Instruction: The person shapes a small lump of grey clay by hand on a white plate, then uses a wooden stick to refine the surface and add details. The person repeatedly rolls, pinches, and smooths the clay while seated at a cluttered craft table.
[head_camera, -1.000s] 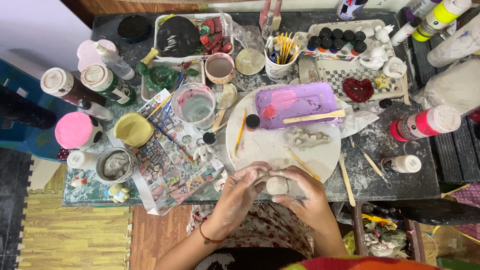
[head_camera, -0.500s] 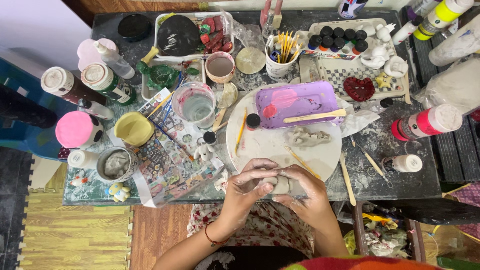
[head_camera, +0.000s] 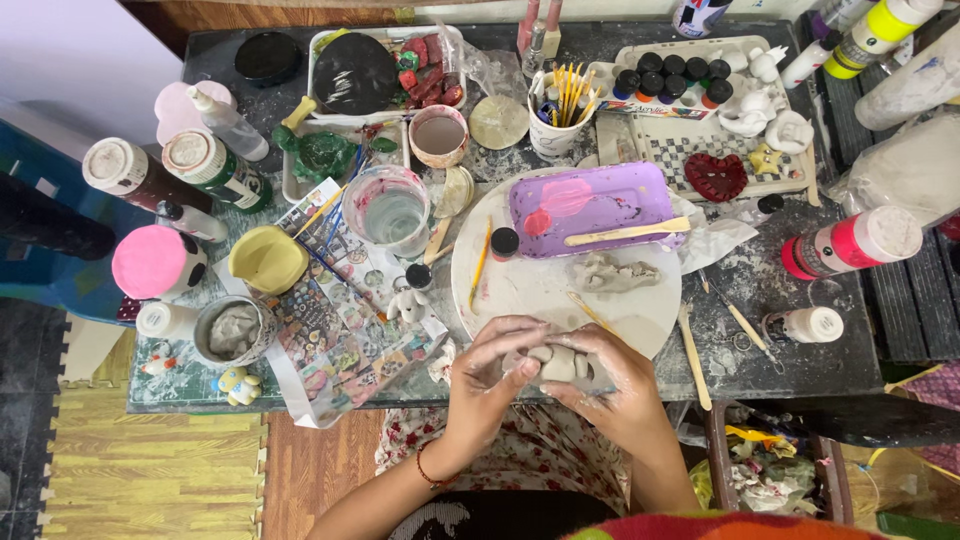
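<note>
My left hand (head_camera: 487, 378) and my right hand (head_camera: 612, 385) meet at the near edge of the table, both closed around a pale grey lump of clay (head_camera: 557, 364). Fingers and thumbs press into the lump from both sides. Just beyond my hands lies a round white board (head_camera: 520, 285) with a flat, rough piece of grey clay (head_camera: 612, 272) on it. A purple tray (head_camera: 590, 205) smeared with pink paint sits on the board's far part, with a wooden stick (head_camera: 626, 233) laid across it.
A water cup (head_camera: 393, 212), yellow bowl (head_camera: 266, 259), clay tub (head_camera: 232, 331), pink-lidded jar (head_camera: 153, 262) and printed paper (head_camera: 340, 320) crowd the left. Brush cup (head_camera: 558, 115), paint pots (head_camera: 670, 75) and a red heart dish (head_camera: 715, 176) stand behind. Wooden tools (head_camera: 693, 353) and bottles (head_camera: 850, 243) lie right.
My hands have kept kneading the clay lump at the table's near edge, fingers shifting around it. Nothing else on the table has moved.
</note>
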